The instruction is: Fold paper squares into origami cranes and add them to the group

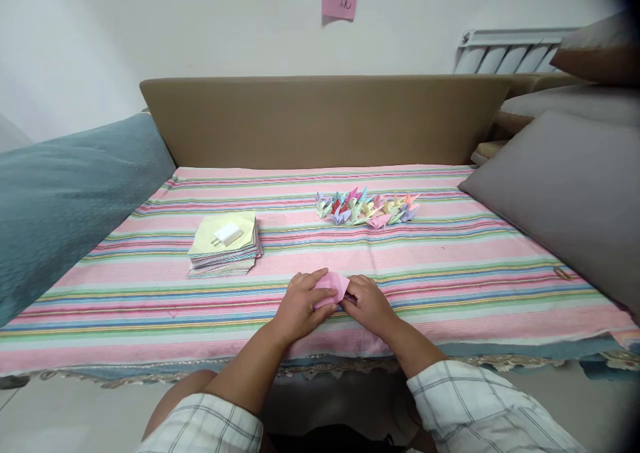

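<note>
A partly folded piece of pink paper point(332, 284) is held between both hands, low over the striped cloth near the front edge. My left hand point(306, 304) grips its left side, with the thumb and fingers on the paper. At the paper's right edge, my right hand point(369, 304) is closed, its fingers curled and partly hiding what they pinch. Beyond the hands lie several folded paper cranes point(357, 208) in many colours, grouped close together. Left of the hands stands a stack of square coloured paper point(225, 256), and a white plug adapter point(227, 234) rests on its top sheet.
The striped cloth point(150, 286) covers the sofa seat, with a brown backrest point(320, 120) behind. A blue cushion point(85, 200) leans at the left, and grey pillows point(565, 200) are piled at the right. Something small and brown point(563, 274) lies near the right front.
</note>
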Action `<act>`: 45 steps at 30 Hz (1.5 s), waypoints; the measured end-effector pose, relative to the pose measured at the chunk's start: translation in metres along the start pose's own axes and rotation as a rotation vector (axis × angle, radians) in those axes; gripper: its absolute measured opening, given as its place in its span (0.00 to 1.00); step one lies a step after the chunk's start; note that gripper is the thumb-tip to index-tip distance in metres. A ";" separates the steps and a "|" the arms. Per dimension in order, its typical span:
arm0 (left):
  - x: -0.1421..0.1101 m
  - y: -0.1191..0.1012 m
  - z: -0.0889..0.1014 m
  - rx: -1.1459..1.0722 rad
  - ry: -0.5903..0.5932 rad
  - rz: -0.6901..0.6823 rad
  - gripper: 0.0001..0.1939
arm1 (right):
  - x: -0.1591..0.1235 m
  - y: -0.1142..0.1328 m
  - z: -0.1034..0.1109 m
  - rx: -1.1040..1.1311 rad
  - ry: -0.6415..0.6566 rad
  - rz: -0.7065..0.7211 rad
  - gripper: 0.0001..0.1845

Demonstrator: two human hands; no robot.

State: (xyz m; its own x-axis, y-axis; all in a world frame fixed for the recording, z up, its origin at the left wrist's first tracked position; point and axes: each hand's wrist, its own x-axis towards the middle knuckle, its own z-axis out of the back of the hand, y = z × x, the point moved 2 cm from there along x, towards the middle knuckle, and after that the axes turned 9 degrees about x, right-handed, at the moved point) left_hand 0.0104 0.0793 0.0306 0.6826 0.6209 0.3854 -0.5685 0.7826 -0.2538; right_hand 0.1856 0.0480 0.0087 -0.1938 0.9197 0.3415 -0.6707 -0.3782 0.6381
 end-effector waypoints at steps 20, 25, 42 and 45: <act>0.001 0.000 -0.002 0.015 -0.094 0.131 0.09 | 0.007 0.001 0.010 0.327 -0.087 -0.401 0.10; 0.001 0.001 0.002 0.019 -0.061 0.144 0.08 | 0.006 0.003 0.011 0.300 -0.097 -0.374 0.11; -0.003 0.016 0.005 -0.072 -0.035 0.064 0.07 | 0.008 0.000 0.013 0.299 -0.184 -0.352 0.08; -0.005 0.020 0.008 -0.067 -0.025 0.078 0.08 | 0.007 0.002 0.013 0.326 -0.175 -0.355 0.09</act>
State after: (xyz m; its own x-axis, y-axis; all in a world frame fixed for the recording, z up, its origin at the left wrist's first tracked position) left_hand -0.0079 0.0917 0.0310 0.6253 0.6797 0.3835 -0.5871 0.7334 -0.3427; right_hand 0.1926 0.0529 0.0215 0.1471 0.9765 0.1574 -0.4098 -0.0846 0.9082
